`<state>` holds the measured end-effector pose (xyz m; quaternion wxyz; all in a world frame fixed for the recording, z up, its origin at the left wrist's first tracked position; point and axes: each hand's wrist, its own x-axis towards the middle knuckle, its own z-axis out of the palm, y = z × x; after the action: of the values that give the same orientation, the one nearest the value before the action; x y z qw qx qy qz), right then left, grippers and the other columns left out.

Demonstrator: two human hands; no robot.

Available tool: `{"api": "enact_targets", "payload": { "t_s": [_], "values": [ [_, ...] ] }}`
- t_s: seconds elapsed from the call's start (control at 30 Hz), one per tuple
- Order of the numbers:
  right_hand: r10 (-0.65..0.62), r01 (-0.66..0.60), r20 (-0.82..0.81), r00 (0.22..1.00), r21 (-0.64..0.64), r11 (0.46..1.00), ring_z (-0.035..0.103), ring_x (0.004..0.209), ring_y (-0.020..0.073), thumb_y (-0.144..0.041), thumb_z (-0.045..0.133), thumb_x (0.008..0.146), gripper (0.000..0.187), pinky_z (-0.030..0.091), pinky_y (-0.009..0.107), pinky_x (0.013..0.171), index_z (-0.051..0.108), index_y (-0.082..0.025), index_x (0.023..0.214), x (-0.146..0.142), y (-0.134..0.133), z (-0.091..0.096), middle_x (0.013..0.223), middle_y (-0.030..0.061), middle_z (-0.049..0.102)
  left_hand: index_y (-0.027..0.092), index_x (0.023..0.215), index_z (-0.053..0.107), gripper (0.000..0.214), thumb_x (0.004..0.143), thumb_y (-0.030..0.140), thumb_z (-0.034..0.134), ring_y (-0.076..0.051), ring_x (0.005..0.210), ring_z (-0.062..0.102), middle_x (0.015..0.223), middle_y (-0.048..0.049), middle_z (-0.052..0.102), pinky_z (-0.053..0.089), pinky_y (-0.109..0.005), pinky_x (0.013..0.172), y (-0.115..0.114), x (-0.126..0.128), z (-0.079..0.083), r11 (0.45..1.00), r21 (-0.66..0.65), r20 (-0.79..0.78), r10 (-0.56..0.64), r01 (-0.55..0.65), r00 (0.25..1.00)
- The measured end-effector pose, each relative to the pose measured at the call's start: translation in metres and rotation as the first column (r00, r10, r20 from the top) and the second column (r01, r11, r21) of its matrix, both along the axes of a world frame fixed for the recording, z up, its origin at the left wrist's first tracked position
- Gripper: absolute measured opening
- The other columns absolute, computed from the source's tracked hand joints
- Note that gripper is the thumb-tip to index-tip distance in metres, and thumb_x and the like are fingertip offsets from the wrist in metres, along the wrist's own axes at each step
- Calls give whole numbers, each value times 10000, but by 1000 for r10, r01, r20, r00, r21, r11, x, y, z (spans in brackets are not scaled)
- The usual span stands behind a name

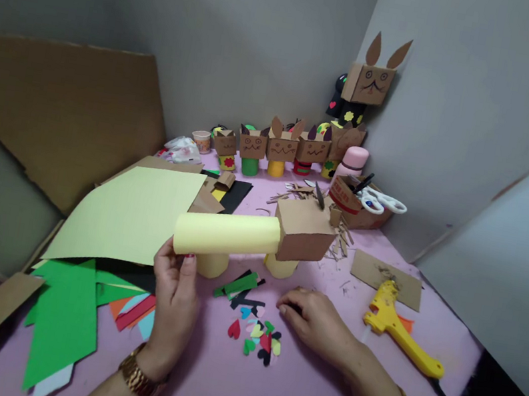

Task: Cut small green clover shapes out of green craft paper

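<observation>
My left hand (175,298) grips a pale yellow paper tube (228,234) near its left end, thumb in front, and keeps it nearly level above the table. At the tube's right end is a brown cardboard box (305,233) with a dark ear on top; whether they are joined I cannot tell. Below stand two short yellow paper cylinders, a left one (212,265) and a right one (281,268), both partly hidden. Resting on the table, my right hand (309,313) has curled fingers beside loose paper hearts (265,341); whatever they may hold is hidden.
A yellow glue gun (403,336) lies right, by a cardboard piece (387,278). Scissors (378,200) rest in a box (360,217). Cardboard animal figures (281,148) line the back. Left are yellow sheet (134,217) and green paper (66,320).
</observation>
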<state>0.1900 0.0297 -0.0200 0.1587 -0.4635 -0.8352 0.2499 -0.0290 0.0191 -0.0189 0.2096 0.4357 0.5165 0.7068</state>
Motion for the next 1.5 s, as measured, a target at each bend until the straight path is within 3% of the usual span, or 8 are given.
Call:
{"api": "enact_targets", "payload": {
  "t_s": [0.27,0.43,0.53,0.63,0.73,0.83,1.0,1.5],
  "values": [
    [6,-6,-13,1000,-13,1000,639,785,196,-158,481,867,217,444,273,720,696,-161,896,2,2,-3,863,82,715,210,1277,396,400,895,295,482,-214,1239,401,1305,-90,450,276,-380,1065,-6,3,0,997,-42,-29,65,-66,997],
    [31,-33,-42,999,-36,999,642,774,174,-153,502,858,196,451,247,713,695,-164,889,-1,-1,0,850,59,721,210,1256,430,380,879,226,482,-230,1220,389,1288,-89,429,286,-407,1045,-22,5,6,954,211,-285,268,-212,920],
    [123,-129,-82,989,-73,989,645,762,151,-140,540,838,178,453,217,708,705,-179,893,-2,-5,4,843,31,727,220,1063,563,227,861,139,502,-186,948,563,995,-44,598,456,-334,845,-30,7,10,963,183,-590,-55,199,805],
    [264,-280,-137,955,-113,953,645,776,142,-96,562,818,220,449,205,723,722,-207,920,0,-7,7,836,18,727,209,970,619,193,850,96,519,-159,737,606,792,-21,647,489,-277,660,-28,11,9,859,-170,-756,-428,482,496],
    [272,-300,-174,946,-160,940,649,779,138,-87,550,820,242,455,198,716,719,-209,943,2,-7,8,848,17,731,191,941,655,190,876,137,484,-181,750,616,803,-53,660,495,-296,658,-20,12,5,815,-393,-740,-555,425,380],
    [178,-196,-138,974,-137,971,656,805,161,-123,523,844,232,464,225,737,704,-181,977,2,-5,6,903,48,737,192,949,659,202,884,163,470,-194,789,629,848,-66,678,497,-310,696,-14,9,1,822,-459,-745,-563,338,359],
    [234,-246,-117,965,-109,963,656,799,159,-111,507,844,253,458,219,735,718,-197,953,-1,-6,5,881,41,740,217,868,695,211,865,204,484,-204,711,668,772,-46,727,481,-280,633,-17,6,1,763,-585,-715,-645,276,270],
    [77,-95,-256,964,-60,994,635,638,139,-123,505,800,222,431,179,586,725,-139,830,-18,1,-17,725,41,731,227,799,685,124,780,189,569,-203,684,689,748,-9,758,419,-228,559,-15,6,9,723,-658,-655,-687,209,313]
  ]
}}
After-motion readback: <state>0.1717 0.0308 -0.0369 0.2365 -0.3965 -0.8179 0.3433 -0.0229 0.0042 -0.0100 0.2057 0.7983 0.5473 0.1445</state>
